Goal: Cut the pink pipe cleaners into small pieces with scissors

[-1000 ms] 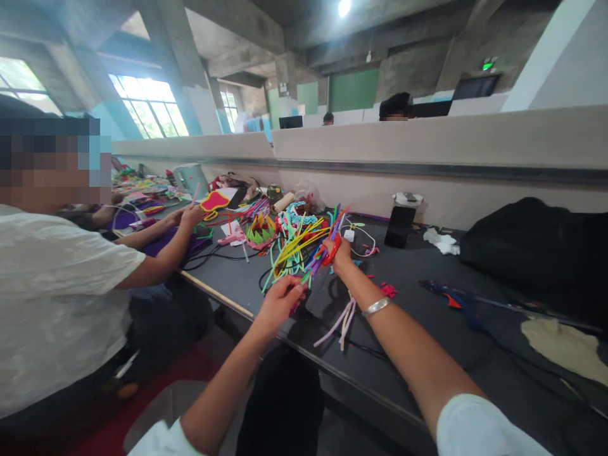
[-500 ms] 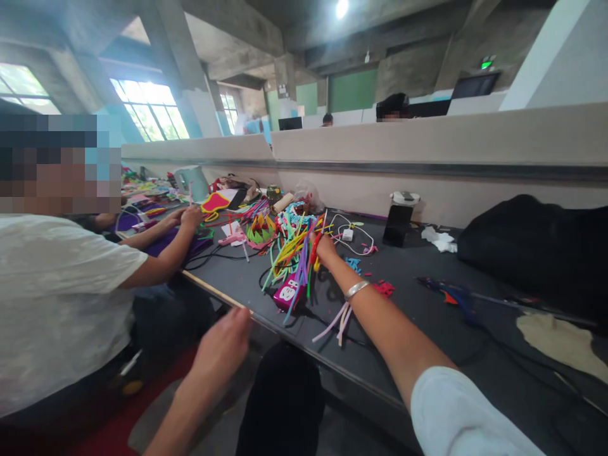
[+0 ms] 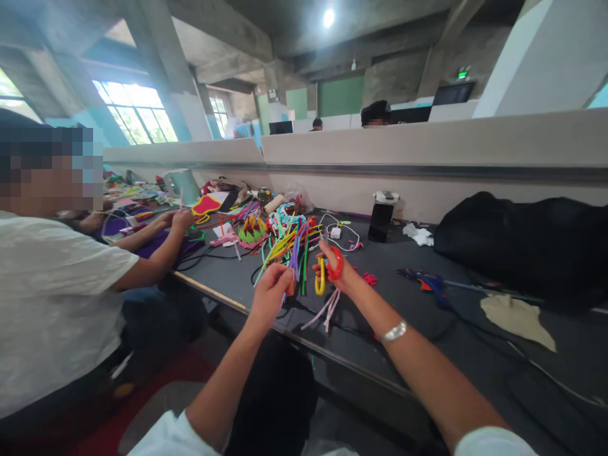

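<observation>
I sit at a dark desk (image 3: 361,329) where a heap of fuzzy coloured sticks (image 3: 292,244), mostly yellow, purple and green, serves as the middle of everything. My left hand (image 3: 272,290) is at the heap's near edge, fingers folded in and thumb against them; I cannot tell whether anything is pinched there. My right hand (image 3: 341,269), just right of the heap, is loosely curled around a red loop (image 3: 335,263), perhaps a scissors handle, with a yellow loop (image 3: 320,277) hanging at its fingers. A silver bracelet (image 3: 395,330) circles my right wrist. A few pale pink sticks (image 3: 325,310) lie nearer me than the heap. To the heap's left are a green spiky crown (image 3: 253,232) and, well beyond, a co-worker (image 3: 52,297) with both hands raised over the desk. To its right are a white plug (image 3: 335,232), an upright black phone (image 3: 380,221), crumpled white tissue (image 3: 418,234) and, farthest, a large black bag (image 3: 517,250).
</observation>
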The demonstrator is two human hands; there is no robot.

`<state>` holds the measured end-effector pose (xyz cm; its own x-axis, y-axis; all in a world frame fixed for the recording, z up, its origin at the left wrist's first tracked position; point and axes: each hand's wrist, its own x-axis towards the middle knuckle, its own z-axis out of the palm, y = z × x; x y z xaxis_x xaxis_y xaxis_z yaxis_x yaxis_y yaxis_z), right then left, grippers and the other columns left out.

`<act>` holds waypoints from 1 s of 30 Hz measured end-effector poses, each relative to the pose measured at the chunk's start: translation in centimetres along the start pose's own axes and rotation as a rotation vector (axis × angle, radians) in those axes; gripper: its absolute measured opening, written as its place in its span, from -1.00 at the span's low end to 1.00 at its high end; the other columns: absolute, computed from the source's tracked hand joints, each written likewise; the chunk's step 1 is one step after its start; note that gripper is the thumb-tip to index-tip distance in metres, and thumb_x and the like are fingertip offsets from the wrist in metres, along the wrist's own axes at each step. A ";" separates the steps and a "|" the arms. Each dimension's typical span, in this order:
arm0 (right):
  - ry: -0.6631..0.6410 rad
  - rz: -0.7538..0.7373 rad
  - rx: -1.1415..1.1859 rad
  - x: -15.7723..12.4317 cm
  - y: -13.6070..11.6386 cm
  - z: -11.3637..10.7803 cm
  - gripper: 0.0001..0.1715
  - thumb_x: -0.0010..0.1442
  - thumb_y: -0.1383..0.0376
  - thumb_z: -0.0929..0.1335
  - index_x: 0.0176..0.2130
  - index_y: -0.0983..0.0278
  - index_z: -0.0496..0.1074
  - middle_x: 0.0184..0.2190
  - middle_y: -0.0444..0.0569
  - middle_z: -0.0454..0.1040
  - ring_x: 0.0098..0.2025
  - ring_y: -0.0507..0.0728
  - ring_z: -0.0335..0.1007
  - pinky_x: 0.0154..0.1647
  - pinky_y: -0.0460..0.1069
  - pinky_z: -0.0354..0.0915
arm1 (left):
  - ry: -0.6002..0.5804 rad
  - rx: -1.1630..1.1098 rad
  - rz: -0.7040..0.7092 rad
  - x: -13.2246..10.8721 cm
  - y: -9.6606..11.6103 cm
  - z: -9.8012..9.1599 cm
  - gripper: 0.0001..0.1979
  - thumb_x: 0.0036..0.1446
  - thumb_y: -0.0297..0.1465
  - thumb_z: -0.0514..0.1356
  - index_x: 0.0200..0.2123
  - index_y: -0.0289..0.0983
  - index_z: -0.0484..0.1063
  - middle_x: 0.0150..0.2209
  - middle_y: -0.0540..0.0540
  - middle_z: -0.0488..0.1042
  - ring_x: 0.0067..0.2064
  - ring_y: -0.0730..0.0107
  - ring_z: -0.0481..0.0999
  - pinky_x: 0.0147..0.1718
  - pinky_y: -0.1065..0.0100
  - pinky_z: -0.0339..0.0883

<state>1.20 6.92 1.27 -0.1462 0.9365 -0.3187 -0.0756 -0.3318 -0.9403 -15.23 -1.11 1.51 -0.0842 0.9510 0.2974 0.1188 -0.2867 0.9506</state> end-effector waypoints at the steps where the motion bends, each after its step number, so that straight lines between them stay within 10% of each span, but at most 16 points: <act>1: -0.019 0.007 0.040 -1.2 0.4 -0.9 -0.51 0.31 -0.04 0.20 -0.06 0.28 0.37 -0.34 -0.03 0.50 -0.40 0.06 0.46 -0.40 0.01 0.43 | -0.044 -0.045 -0.030 0.1 -0.1 1.1 -0.80 0.10 -0.25 0.18 -0.41 -0.25 0.27 -0.65 0.12 0.27 -0.59 0.53 0.26 -0.54 0.47 0.15; 12: 0.130 -0.038 0.238 -12.6 8.0 -11.5 -0.41 -0.03 0.01 0.47 -0.07 0.22 0.36 -0.49 -0.16 0.49 -0.48 0.04 0.44 -0.48 -0.08 0.40 | -0.242 0.070 -0.284 6.4 -5.8 6.8 -0.87 0.02 -0.39 0.19 -0.44 -0.26 0.26 -0.60 0.10 0.33 -0.62 0.56 0.33 -0.62 0.50 0.21; 24: 0.369 -0.230 0.137 -13.7 8.1 -16.4 -0.37 -0.07 0.02 0.50 -0.07 0.24 0.39 -0.49 -0.13 0.49 -0.44 0.09 0.46 -0.47 -0.05 0.40 | -0.194 0.700 -0.133 15.7 -7.1 8.5 -0.72 0.23 -0.28 0.15 -0.07 -0.33 0.40 -0.09 -0.14 0.45 -0.12 0.28 0.48 -0.15 0.14 0.42; 30: 0.450 -0.326 -0.006 -14.6 8.5 -17.4 -0.38 -0.04 0.00 0.48 -0.06 0.27 0.42 -0.50 -0.11 0.46 -0.50 0.06 0.39 -0.52 -0.06 0.37 | -0.147 0.906 0.015 13.6 -7.0 7.7 -0.79 0.07 -0.52 0.21 -0.17 -0.33 0.46 -0.07 -0.24 0.46 0.02 0.15 0.42 0.02 0.21 0.25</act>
<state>19.88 -7.60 -4.14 0.3202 0.9469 -0.0291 -0.0406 -0.0170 -0.9990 -9.57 14.74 -1.82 0.0428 0.9709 0.2355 0.8541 -0.1578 0.4955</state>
